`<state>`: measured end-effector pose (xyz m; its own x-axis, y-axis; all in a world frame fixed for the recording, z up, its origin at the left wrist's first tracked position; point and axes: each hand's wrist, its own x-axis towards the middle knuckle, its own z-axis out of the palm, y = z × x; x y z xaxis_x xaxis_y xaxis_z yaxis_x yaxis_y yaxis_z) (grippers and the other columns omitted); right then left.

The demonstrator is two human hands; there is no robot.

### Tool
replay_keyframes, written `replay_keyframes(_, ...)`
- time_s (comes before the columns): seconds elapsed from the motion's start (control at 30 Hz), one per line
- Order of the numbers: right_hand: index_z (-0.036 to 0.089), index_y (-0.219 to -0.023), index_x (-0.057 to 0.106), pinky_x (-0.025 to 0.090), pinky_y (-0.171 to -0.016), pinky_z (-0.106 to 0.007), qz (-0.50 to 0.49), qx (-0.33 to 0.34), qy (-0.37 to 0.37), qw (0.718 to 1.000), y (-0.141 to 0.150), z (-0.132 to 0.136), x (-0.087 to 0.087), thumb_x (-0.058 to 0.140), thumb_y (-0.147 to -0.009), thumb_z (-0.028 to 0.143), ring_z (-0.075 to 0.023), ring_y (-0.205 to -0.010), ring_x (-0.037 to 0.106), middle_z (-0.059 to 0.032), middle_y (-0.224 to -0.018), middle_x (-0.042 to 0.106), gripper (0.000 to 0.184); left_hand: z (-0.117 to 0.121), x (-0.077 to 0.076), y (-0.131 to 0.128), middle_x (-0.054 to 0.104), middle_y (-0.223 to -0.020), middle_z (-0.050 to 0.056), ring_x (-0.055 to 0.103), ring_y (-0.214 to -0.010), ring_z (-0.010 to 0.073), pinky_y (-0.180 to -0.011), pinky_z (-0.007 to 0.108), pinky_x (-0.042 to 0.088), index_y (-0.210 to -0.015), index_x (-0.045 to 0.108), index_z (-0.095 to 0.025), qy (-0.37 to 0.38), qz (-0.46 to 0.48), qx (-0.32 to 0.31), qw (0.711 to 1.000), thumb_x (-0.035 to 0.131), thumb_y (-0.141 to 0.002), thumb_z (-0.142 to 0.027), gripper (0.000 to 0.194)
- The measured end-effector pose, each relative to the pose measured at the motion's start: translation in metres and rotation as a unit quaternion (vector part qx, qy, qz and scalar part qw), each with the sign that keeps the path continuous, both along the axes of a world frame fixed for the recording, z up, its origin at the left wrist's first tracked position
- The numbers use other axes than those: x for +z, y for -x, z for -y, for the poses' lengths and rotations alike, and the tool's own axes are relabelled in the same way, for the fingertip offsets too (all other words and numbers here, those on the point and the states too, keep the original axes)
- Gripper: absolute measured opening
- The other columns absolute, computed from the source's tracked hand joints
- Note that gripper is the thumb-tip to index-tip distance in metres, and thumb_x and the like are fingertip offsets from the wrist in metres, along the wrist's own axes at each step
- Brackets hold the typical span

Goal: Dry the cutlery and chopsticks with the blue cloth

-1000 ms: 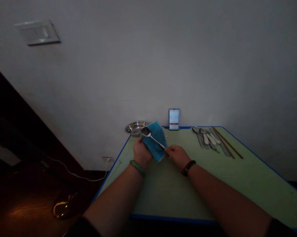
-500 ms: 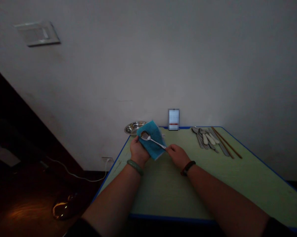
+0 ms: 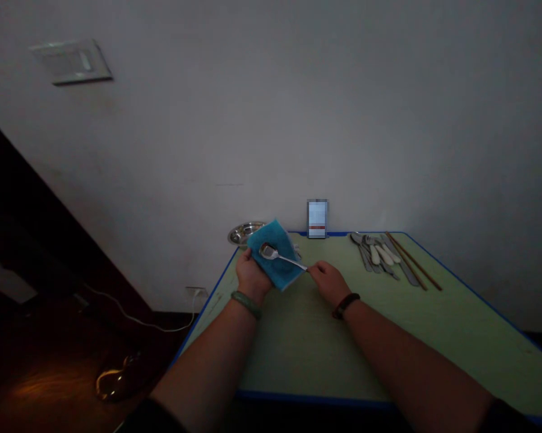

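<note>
My left hand (image 3: 251,278) is shut around a folded teal cloth (image 3: 273,255), which it holds up just above the table. A metal spoon (image 3: 282,257) lies across the cloth with its bowl pressed on the fabric. My right hand (image 3: 328,282) pinches the end of the spoon's handle between its fingers. A green bead bangle circles my left wrist, and a dark bead bracelet circles my right.
A shallow steel bowl (image 3: 244,233) sits behind the cloth at the far left corner. A blurred upright card (image 3: 317,219) stands at the wall. Spoons, knives and chopsticks (image 3: 381,255) lie at the right of the green, blue-edged table (image 3: 307,355). A white cable (image 3: 135,322) runs to a wall socket.
The cloth and my left hand have shifted left, and my right hand slightly right. The spoon's bowl has slid lower across the cloth, and its handle now lies flatter.
</note>
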<state>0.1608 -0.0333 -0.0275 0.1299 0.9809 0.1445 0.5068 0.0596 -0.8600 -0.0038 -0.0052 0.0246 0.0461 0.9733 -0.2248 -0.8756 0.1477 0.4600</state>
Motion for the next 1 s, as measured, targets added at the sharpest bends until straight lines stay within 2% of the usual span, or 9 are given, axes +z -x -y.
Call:
replay_keyframes(0.2,0.021,-0.059,0.050,0.032,-0.057,-0.028,-0.033,-0.034,0.001,0.999,-0.009,-0.001,0.012,0.050,-0.075,0.039,-0.0148,-0.062,0.046,0.0029,-0.058,0.048,0.025,-0.002,-0.003,0.003,0.076,-0.095,0.013,0.071,-0.095,0.0337,-0.095,0.057,0.048,-0.116,0.068,-0.011,0.023,-0.006,0.023,0.999,0.039,-0.087,-0.032,0.046)
replay_keyframes(0.37,0.020,-0.060,0.053,0.032,-0.052,-0.027,-0.074,-0.051,0.003,0.996,-0.026,-0.003,0.031,0.054,-0.074,0.045,-0.0127,-0.054,0.043,0.0023,-0.057,0.050,0.028,-0.006,-0.009,0.003,0.075,-0.102,0.017,0.070,-0.094,0.0350,-0.096,0.057,0.047,-0.123,0.063,-0.009,0.024,-0.017,-0.009,1.000,0.042,-0.086,-0.035,0.050)
replay_keyframes(0.57,0.020,-0.048,0.058,0.032,-0.053,-0.028,0.076,0.001,0.036,0.996,-0.049,0.003,0.051,0.060,-0.075,0.044,-0.0137,-0.053,0.046,-0.0002,-0.048,0.052,0.037,-0.007,-0.013,0.002,0.073,-0.109,0.017,0.069,-0.100,0.0351,-0.098,0.058,0.045,-0.126,0.061,-0.012,0.016,-0.002,-0.031,0.999,0.043,-0.085,-0.034,0.050)
replay_keyframes(0.7,0.020,-0.049,0.056,0.030,-0.051,-0.027,0.076,0.011,0.087,0.993,-0.058,0.010,0.043,0.060,-0.077,0.044,-0.0118,-0.048,0.042,0.0020,-0.046,0.048,0.037,-0.007,-0.016,0.000,0.073,-0.108,0.018,0.069,-0.099,0.0355,-0.098,0.058,0.046,-0.123,0.063,-0.011,0.012,-0.004,-0.045,0.999,0.045,-0.084,-0.034,0.049)
replay_keyframes(0.87,0.019,-0.056,0.054,0.027,-0.046,-0.025,-0.029,0.029,0.110,0.993,-0.057,0.015,0.024,0.060,-0.077,0.044,-0.0093,-0.046,0.037,0.0032,-0.050,0.050,0.033,-0.009,-0.019,0.004,0.075,-0.099,0.016,0.071,-0.090,0.0330,-0.095,0.055,0.048,-0.124,0.062,-0.011,0.019,-0.011,-0.034,0.999,0.043,-0.086,-0.032,0.047)
replay_keyframes(1.0,0.019,-0.060,0.053,0.027,-0.044,-0.024,-0.101,0.014,0.108,0.989,-0.053,0.016,0.020,0.061,-0.074,0.043,-0.0086,-0.045,0.035,0.0057,-0.049,0.046,0.028,-0.013,-0.021,0.010,0.074,-0.105,0.016,0.072,-0.087,0.0341,-0.093,0.058,0.049,-0.131,0.058,-0.010,0.016,0.006,-0.030,0.999,0.044,-0.085,-0.030,0.052)
